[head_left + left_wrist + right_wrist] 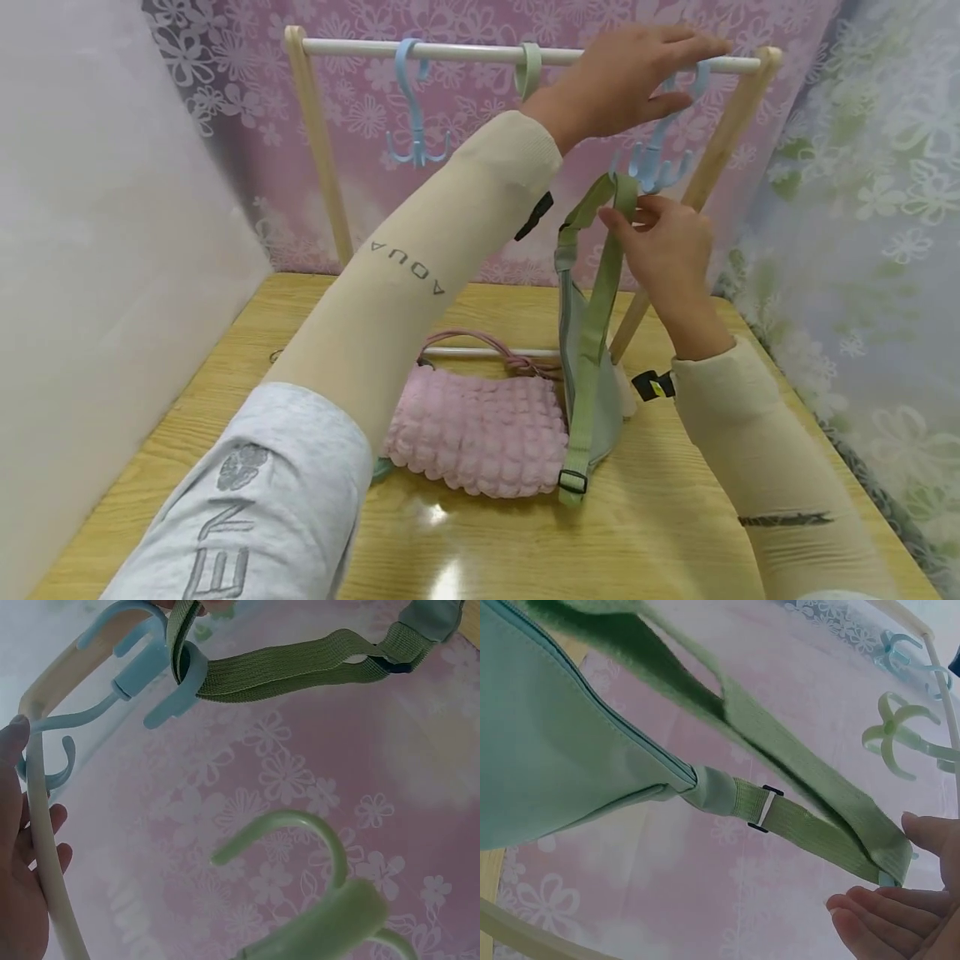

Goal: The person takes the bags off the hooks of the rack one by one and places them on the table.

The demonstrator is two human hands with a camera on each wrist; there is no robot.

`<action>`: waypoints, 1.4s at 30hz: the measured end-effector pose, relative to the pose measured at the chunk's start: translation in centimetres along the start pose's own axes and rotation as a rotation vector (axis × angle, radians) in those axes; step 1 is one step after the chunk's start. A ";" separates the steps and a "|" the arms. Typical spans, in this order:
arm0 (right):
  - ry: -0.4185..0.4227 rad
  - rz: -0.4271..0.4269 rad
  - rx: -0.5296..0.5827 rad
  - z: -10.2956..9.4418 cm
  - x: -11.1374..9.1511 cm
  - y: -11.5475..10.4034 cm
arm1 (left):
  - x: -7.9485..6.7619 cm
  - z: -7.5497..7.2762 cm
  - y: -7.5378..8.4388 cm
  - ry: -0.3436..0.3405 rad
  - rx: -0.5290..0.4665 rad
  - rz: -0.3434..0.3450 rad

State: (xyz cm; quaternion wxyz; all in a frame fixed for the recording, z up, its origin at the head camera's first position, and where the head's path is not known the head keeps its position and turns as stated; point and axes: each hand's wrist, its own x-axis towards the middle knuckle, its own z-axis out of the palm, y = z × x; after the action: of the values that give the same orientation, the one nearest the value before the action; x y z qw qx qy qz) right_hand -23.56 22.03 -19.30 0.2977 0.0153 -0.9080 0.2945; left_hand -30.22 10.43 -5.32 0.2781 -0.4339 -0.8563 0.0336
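Note:
A pale green sling bag (570, 742) hangs from its green webbing strap (602, 292), which is looped over a prong of the right-hand light blue hook (654, 162). My right hand (671, 258) holds the strap near its top, with the thumb on one side and the fingers on the other. In the right wrist view the strap's bend (896, 859) lies between thumb and fingers. My left hand (626, 79) is up at the white rail (480, 53), around the top of that hook; its fingers look fairly straight. The left wrist view shows fingers (56, 817) behind the rail.
Another light blue hook (416, 125) and a green hook (529, 71) hang on the rail, left of my left hand. A pink puffy bag (480, 429) lies on the wooden table (675, 500). The rack's wooden post (318, 142) stands before a pink floral backdrop.

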 end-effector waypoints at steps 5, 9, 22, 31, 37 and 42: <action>0.003 -0.009 -0.007 0.2 -0.1 0.0 | 0.2 -0.2 0.2 -0.015 -0.040 -0.063; 0.012 -0.012 -0.018 0.3 -0.2 0.0 | 0.3 -0.4 0.1 0.006 -0.097 -0.120; -0.010 -0.086 -0.063 0.3 0.1 0.5 | 0.8 -0.7 0.2 0.023 -0.245 -0.289; 0.088 -0.154 -0.090 -0.8 0.7 0.7 | 1.0 -1.0 0.4 0.025 -0.221 -0.304; 0.127 -0.164 -0.098 -1.8 0.9 0.4 | 0.9 -1.3 0.5 0.013 -0.269 -0.329; 0.095 -0.120 -0.104 -2.8 1.0 -0.1 | 0.8 -1.4 0.7 -0.003 -0.300 -0.342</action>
State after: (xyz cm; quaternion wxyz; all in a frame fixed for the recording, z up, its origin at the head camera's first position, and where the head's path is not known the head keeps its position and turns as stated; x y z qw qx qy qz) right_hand -22.89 23.59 -16.85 0.3578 0.0404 -0.9045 0.2287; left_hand -29.42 11.24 -3.99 0.2107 -0.3190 -0.9132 -0.1413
